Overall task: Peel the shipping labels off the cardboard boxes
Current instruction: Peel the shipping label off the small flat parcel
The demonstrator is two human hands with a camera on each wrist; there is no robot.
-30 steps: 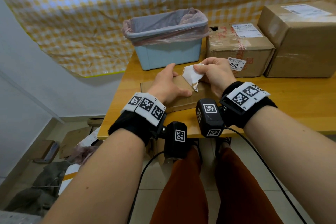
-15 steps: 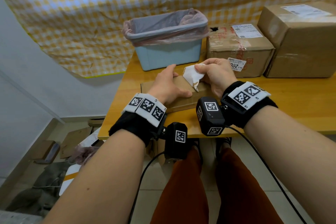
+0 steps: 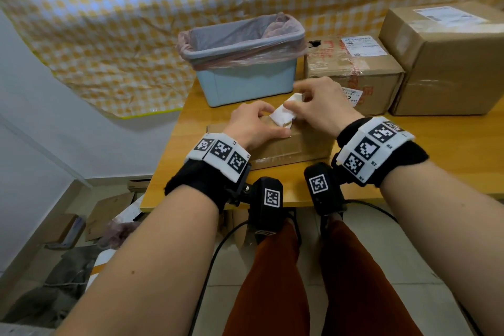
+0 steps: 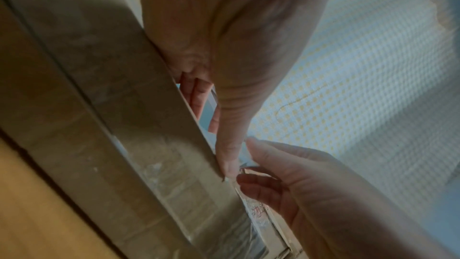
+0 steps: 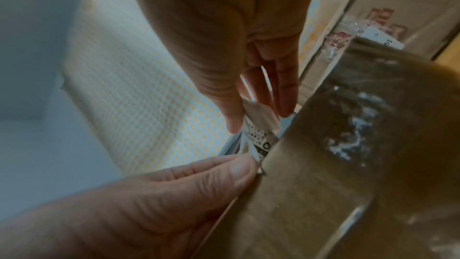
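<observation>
A flat cardboard box point(image 3: 275, 148) lies at the table's near edge. My left hand point(image 3: 268, 121) presses down on its top, thumb stretched along the near edge point(image 4: 231, 157). My right hand point(image 3: 297, 101) pinches a white shipping label point(image 3: 283, 115) between thumb and fingers; the label is lifted and bunched over the box's far side. In the right wrist view the printed label point(image 5: 259, 127) still meets the box edge point(image 5: 323, 164), next to my left thumb point(image 5: 224, 172). How much of it still sticks is hidden.
A blue bin point(image 3: 245, 73) with a pink liner stands just behind the flat box. To its right a medium box point(image 3: 354, 73) carries a top label point(image 3: 362, 46) and a front sticker point(image 3: 353, 95). A large box point(image 3: 447, 63) has a label point(image 3: 447, 15). Wooden table point(image 3: 409, 150).
My right hand has drawn the label a little up and to the left, bunching it more. My left hand stays pressed on the flat box.
</observation>
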